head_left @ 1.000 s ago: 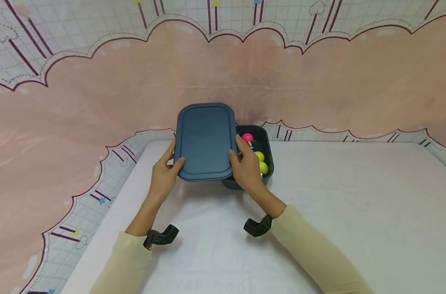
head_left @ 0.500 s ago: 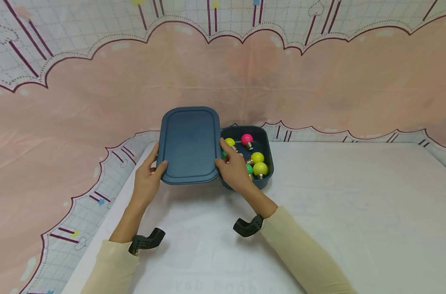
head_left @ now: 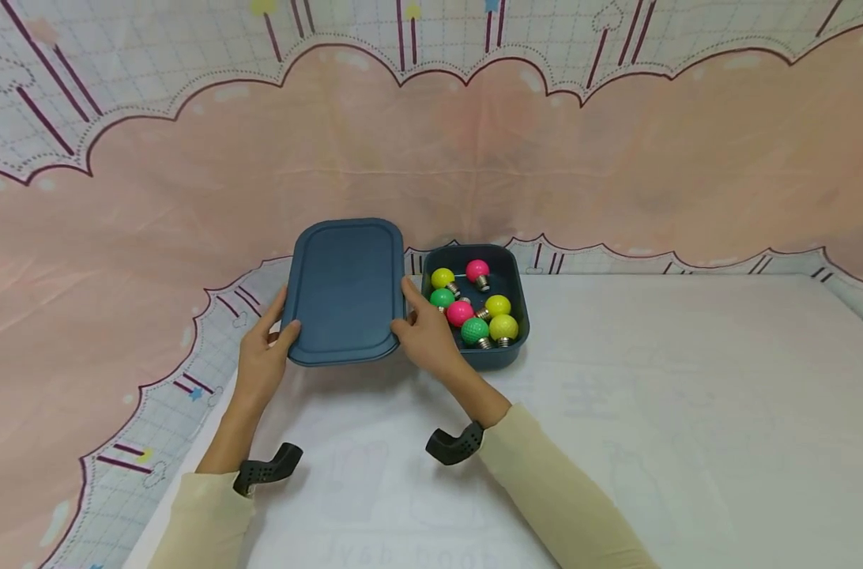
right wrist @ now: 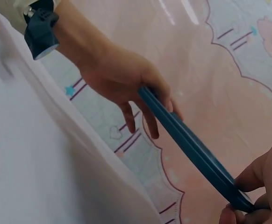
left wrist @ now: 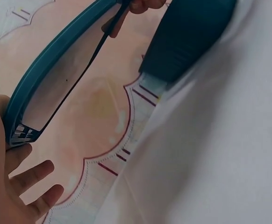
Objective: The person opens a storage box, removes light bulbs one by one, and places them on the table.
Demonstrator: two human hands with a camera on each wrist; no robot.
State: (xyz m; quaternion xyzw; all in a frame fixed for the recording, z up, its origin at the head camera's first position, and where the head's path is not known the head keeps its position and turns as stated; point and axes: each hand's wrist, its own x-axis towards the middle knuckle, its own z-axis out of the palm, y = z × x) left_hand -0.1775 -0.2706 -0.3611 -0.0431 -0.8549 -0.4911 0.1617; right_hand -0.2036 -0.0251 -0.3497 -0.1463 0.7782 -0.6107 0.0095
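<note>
Both hands hold a dark blue rectangular lid [head_left: 344, 292] in the air, tilted up, to the left of an uncovered box. My left hand [head_left: 261, 359] pinches its left edge between thumb and fingers. At the right edge, my right hand [head_left: 429, 336] grips it the same way. The matching blue box [head_left: 491, 359] stands on the table, with small bulbs inside: pink [head_left: 477, 270], yellow [head_left: 503, 327] and green [head_left: 475, 330] ones. In the left wrist view the lid [left wrist: 56, 60] is seen edge-on, and the box [left wrist: 187, 42] lies beyond it.
A white-covered table [head_left: 652, 411] stretches to the right and toward the front. Behind it and along its left side hangs a peach patterned cloth [head_left: 581, 174]. Black wrist devices [head_left: 454, 444] sit at both sleeves.
The two hands have carried the lid left and slightly down, off the box's left part. More bulbs now show in the box, which has stayed in place.
</note>
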